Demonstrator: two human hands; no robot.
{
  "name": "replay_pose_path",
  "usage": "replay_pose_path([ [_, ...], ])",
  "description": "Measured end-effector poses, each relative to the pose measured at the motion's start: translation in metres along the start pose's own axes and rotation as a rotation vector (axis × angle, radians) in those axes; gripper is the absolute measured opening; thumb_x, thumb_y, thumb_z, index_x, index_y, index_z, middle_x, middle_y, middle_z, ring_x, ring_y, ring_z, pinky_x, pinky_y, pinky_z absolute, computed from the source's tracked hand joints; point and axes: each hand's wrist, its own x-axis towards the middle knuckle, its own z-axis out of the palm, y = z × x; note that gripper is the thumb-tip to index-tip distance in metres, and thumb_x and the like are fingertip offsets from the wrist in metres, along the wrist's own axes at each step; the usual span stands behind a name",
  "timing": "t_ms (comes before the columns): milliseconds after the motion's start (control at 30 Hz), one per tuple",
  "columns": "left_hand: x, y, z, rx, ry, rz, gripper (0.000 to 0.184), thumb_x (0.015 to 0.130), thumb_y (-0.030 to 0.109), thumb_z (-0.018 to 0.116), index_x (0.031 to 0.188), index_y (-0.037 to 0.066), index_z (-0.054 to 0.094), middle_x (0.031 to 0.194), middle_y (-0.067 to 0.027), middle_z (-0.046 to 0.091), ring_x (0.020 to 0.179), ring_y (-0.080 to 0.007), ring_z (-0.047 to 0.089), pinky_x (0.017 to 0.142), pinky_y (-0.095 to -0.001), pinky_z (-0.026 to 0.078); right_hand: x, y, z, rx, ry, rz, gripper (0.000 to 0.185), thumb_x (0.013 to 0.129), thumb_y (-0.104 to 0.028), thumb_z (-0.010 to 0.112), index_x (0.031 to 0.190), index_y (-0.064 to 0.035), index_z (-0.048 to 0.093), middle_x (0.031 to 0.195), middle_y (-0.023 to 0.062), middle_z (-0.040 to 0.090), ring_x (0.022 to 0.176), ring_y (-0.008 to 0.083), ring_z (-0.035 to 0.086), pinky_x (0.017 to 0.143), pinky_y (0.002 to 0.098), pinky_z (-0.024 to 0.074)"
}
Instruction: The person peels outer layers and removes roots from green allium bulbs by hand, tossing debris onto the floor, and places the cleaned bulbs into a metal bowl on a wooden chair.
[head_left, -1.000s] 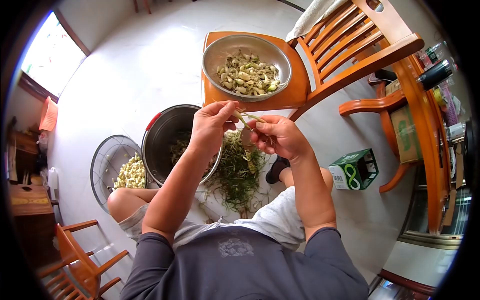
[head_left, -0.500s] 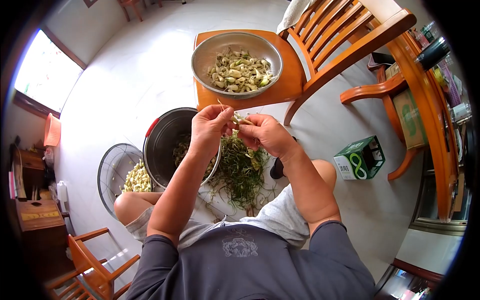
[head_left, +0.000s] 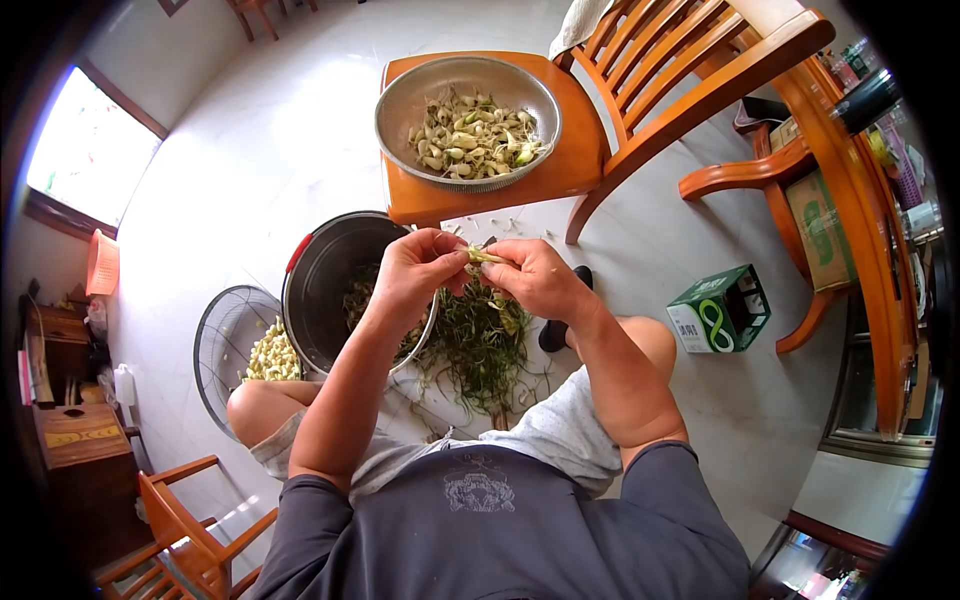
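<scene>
My left hand (head_left: pixel 415 270) and my right hand (head_left: pixel 532 275) meet in front of me, both pinching a small pale green bulb (head_left: pixel 482 256) with its stem. Beyond them a metal colander (head_left: pixel 390 125) holds many similar bulbs (head_left: pixel 470 140). Below my hands lies a heap of green stalks and leaves (head_left: pixel 485 340) on the floor. To its left a dark bucket with a red grip (head_left: pixel 325 290) contains more plant matter, partly hidden by my left forearm. A wire basket (head_left: pixel 215 345) at the left holds whitish peeled bulbs (head_left: pixel 273 354).
The colander stands on a wooden chair (head_left: pixel 570 170). A green and white carton (head_left: pixel 718 312) is on the floor at the right, near a wooden table (head_left: pixel 860 260). Another wooden chair (head_left: pixel 195 530) stands at the lower left, and an orange basket (head_left: pixel 103 262) at the far left.
Both hands have drawn closer together around the bulb, and the right hand has turned so its back shows more. The whole view has shifted slightly.
</scene>
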Motion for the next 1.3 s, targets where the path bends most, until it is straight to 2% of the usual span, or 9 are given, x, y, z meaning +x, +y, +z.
replay_pose_path([
  [267, -0.01, 0.0, 0.0, 0.153, -0.081, -0.058, 0.012, 0.086, 0.007, 0.066, 0.09, -0.005, 0.062, 0.069, -0.0035, 0.061, 0.057, -0.0077, 0.056, 0.049, -0.0216, 0.044, -0.002, -0.008, 0.007, -0.39, 0.121, -0.091, 0.016, 0.08, -0.013, 0.053, 0.079, -0.0009, 0.063, 0.07, 0.0181, 0.059, 0.061, 0.0288, 0.057, 0.061, 0.0383, 0.0469],
  [367, -0.013, -0.001, 0.002, 0.321, -0.028, -0.076, 0.014, 0.084, 0.009, 0.066, 0.086, -0.005, 0.064, 0.066, -0.0019, 0.06, 0.054, -0.0067, 0.055, 0.046, -0.0215, 0.043, 0.004, 0.006, 0.013, -0.673, 0.185, -0.275, 0.015, 0.078, -0.013, 0.054, 0.071, -0.0014, 0.058, 0.071, 0.0189, 0.06, 0.067, 0.0369, 0.058, 0.063, 0.0436, 0.0478],
  [600, -0.031, 0.021, -0.002, 0.577, 0.022, -0.094, 0.013, 0.085, 0.008, 0.063, 0.086, -0.004, 0.062, 0.061, -0.0038, 0.058, 0.049, -0.008, 0.053, 0.043, -0.0213, 0.04, 0.014, 0.02, 0.014, -0.839, 0.379, -0.335, 0.019, 0.078, -0.017, 0.054, 0.066, -0.0026, 0.055, 0.069, 0.0191, 0.059, 0.067, 0.0395, 0.058, 0.062, 0.0464, 0.0477],
  [700, -0.035, 0.019, -0.025, 0.335, 0.006, -0.16, 0.013, 0.086, 0.007, 0.06, 0.095, -0.003, 0.062, 0.067, -0.0041, 0.061, 0.055, -0.0103, 0.059, 0.045, -0.0238, 0.045, 0.012, 0.018, 0.003, -0.667, 0.291, -0.151, 0.021, 0.079, -0.018, 0.054, 0.068, -0.0004, 0.056, 0.067, 0.0203, 0.06, 0.064, 0.0408, 0.057, 0.061, 0.0447, 0.0468],
  [867, -0.033, 0.014, -0.024, -0.05, -0.025, -0.094, 0.019, 0.089, 0.009, 0.06, 0.106, 0.001, 0.06, 0.07, 0.0013, 0.053, 0.058, -0.0076, 0.05, 0.054, -0.0214, 0.044, 0.006, 0.014, 0.009, -0.368, -0.094, 0.132, 0.018, 0.086, -0.015, 0.058, 0.082, 0.0013, 0.066, 0.058, -0.0031, 0.052, 0.057, 0.0043, 0.044, 0.051, 0.0255, 0.0381],
  [1000, -0.029, 0.004, -0.011, 0.575, -0.196, 0.073, 0.018, 0.086, 0.011, 0.062, 0.103, 0.003, 0.062, 0.068, 0.0056, 0.045, 0.059, -0.0034, 0.042, 0.052, -0.0222, 0.035, 0.004, 0.0, 0.012, -0.333, -0.225, 0.109, 0.017, 0.085, -0.013, 0.059, 0.082, 0.0023, 0.064, 0.058, 0.0005, 0.052, 0.057, 0.0068, 0.045, 0.053, 0.0271, 0.0399],
  [1100, -0.025, -0.011, -0.008, 0.825, -0.173, 0.457, 0.01, 0.082, 0.008, 0.062, 0.089, 0.001, 0.063, 0.074, -0.0092, 0.055, 0.069, -0.0224, 0.058, 0.063, -0.0338, 0.046, 0.003, -0.002, 0.012, -0.432, -0.286, 0.131, 0.023, 0.08, -0.018, 0.059, 0.09, 0.002, 0.065, 0.072, 0.0182, 0.063, 0.067, 0.0239, 0.06, 0.067, 0.0358, 0.0475],
  [1200, -0.032, -0.008, -0.009, 0.941, -0.207, 0.449, 0.007, 0.082, 0.005, 0.059, 0.087, 0.001, 0.062, 0.081, -0.015, 0.058, 0.078, -0.0334, 0.059, 0.07, -0.0391, 0.048, 0.002, 0.001, 0.012, -0.433, -0.281, 0.09, 0.024, 0.081, -0.019, 0.059, 0.091, 0.0024, 0.065, 0.076, 0.0194, 0.064, 0.069, 0.028, 0.062, 0.069, 0.037, 0.0483],
  [1300, -0.033, -0.011, -0.012, 0.933, -0.223, 0.478, 0.006, 0.082, 0.004, 0.058, 0.086, 0.001, 0.061, 0.081, -0.0142, 0.057, 0.077, -0.0338, 0.059, 0.069, -0.0392, 0.048, -0.001, -0.001, 0.011, -0.392, -0.298, 0.055, 0.024, 0.084, -0.02, 0.059, 0.091, 0.0025, 0.065, 0.074, 0.0157, 0.064, 0.067, 0.0232, 0.061, 0.066, 0.0357, 0.048],
])
